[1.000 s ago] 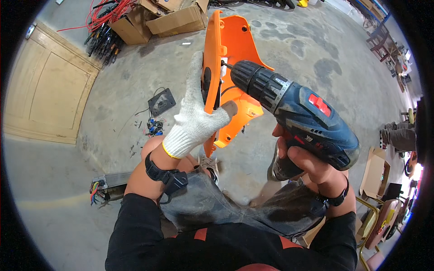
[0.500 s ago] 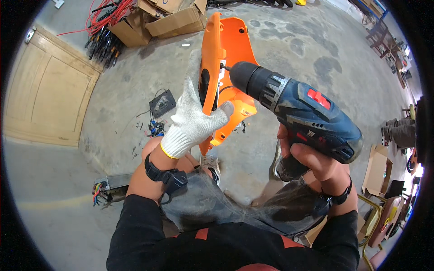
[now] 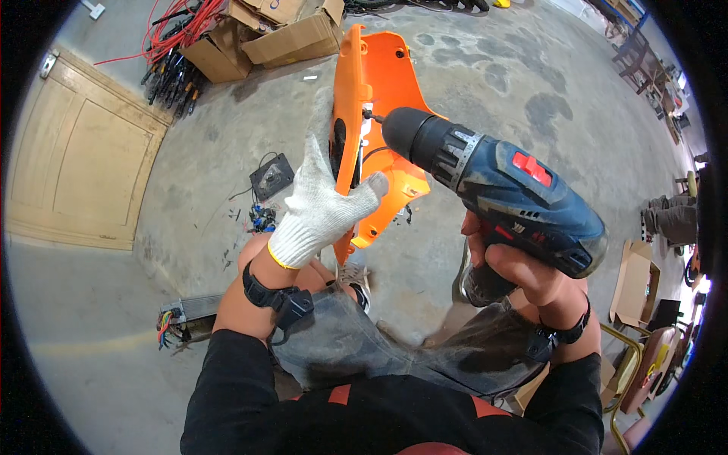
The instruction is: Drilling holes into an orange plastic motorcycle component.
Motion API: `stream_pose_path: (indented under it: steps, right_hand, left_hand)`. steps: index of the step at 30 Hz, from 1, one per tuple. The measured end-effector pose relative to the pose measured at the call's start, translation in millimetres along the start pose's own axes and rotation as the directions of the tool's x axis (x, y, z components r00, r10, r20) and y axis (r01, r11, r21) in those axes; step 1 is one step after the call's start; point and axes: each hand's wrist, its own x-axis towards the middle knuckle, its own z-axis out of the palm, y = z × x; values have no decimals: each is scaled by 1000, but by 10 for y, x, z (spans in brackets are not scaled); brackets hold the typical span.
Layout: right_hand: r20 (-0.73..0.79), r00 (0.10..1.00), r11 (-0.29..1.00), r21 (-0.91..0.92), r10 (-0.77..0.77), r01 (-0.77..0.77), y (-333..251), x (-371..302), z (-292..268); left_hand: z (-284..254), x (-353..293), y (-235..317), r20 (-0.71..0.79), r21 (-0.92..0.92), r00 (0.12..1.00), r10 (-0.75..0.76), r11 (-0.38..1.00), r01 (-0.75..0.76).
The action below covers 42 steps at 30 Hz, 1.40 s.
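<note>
My left hand (image 3: 322, 201), in a white knit glove, grips the near side of an orange plastic shell (image 3: 390, 72) and holds it up on edge above the floor. Its thumb lies inside the shell, while the fingers spread along the outer face. My bare right hand (image 3: 523, 262) is wrapped round the handle of a blue and black cordless drill (image 3: 516, 182) with a red switch on top. The drill's bit points left and meets the shell's inner wall, at a dark screw or fitting. The handle is mostly hidden beneath the drill body.
A black box with a cable (image 3: 271, 178) and small wired parts (image 3: 263, 218) lie on the floor beyond my left forearm. Cardboard boxes (image 3: 296, 42) and red cable (image 3: 193, 26) are at the far left. A metal unit with wires (image 3: 189, 309) sits by my left leg; a chair (image 3: 633, 364) stands right.
The orange shell and my gloved left hand have shifted slightly left and toward me. The drill has tipped a little with them, its bit still at the shell's wall.
</note>
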Motion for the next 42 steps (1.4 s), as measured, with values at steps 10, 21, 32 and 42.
stream_pose_path:
  steps: [10,21,32,42]
  right_hand:
    - [26,1000,999,-42,13,-12,-11,6,-35]
    - [-62,995,997,-16,80,-81,-139,20,67]
    - [-20,998,994,89,57,-55,-28,-34,-66]
    - [-158,958,960,187,238,-208,573,20,-169]
  left_hand:
    - [3,26,-82,2,-4,997,77,997,-77]
    - [8,10,-39,50,-275,988,-149,949,157]
    - [-50,141,-114,-60,-433,988,-139,896,100]
    - [-576,263,-347,-444,-394,881,-165,919,-27]
